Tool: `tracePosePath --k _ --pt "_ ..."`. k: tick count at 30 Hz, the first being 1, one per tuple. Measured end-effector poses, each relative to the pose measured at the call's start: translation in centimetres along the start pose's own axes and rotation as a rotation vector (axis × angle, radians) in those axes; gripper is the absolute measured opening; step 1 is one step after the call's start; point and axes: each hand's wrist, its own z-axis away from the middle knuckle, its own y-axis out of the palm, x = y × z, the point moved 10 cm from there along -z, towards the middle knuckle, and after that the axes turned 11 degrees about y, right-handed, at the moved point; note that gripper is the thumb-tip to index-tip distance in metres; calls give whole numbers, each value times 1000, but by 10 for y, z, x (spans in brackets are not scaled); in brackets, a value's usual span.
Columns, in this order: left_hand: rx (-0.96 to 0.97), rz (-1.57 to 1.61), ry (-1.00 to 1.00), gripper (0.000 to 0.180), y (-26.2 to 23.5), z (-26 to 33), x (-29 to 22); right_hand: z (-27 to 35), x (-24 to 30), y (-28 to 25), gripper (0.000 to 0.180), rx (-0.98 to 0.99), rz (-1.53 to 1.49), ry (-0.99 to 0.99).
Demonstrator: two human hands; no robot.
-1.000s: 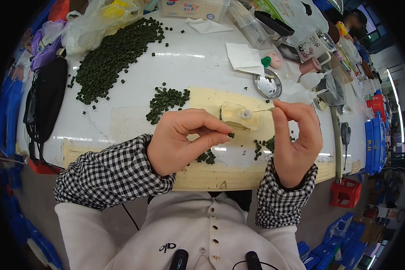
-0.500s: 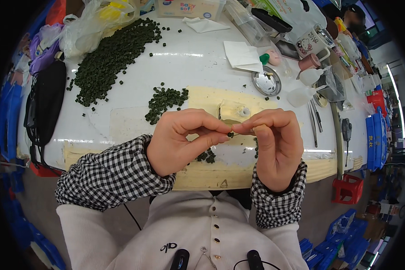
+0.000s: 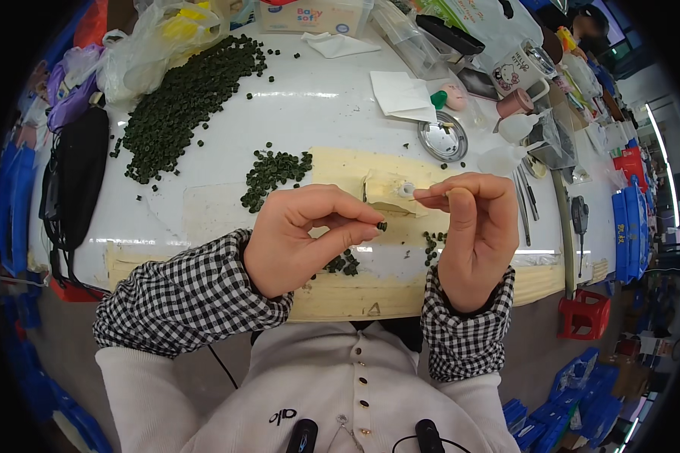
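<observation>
Between thumb and forefinger, my left hand pinches a small dark green ring-shaped piece. My right hand is apart from it, to the right, its fingers drawn together; whatever they hold is too small to make out. Just beyond the fingertips stands a yellowish taped block with a small white cylinder by its right end. Similar green pieces lie in a small pile beyond my left hand, in a cluster partly hidden by it, and in another cluster beside my right hand.
A large heap of green pieces covers the far left, next to plastic bags and a black pouch. On the right are a round metal dish, white bottles, tweezers and a mug.
My hands, whose fingertips met at the green piece, have separated. The right hand has moved slightly right and away; the left still holds the piece.
</observation>
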Motion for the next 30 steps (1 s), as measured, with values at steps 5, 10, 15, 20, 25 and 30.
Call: tracePosePath --k 5,10,15,20,25,30 --pt "-35 28 -22 16 -2 0 0 -7 8 -2 6 -142 458 -204" --pt "-61 32 10 15 -3 -1 -2 -10 -2 8 15 -49 589 -152" --pt "-127 16 -26 13 -10 2 2 2 11 5 18 -59 508 -142" --pt "-146 38 -1 13 -10 0 1 21 7 20 20 114 271 9" --pt "-153 28 13 14 -12 1 0 28 -3 31 25 156 153 41" --pt "-149 30 40 15 -13 1 0 29 -3 34 29 180 141 33"
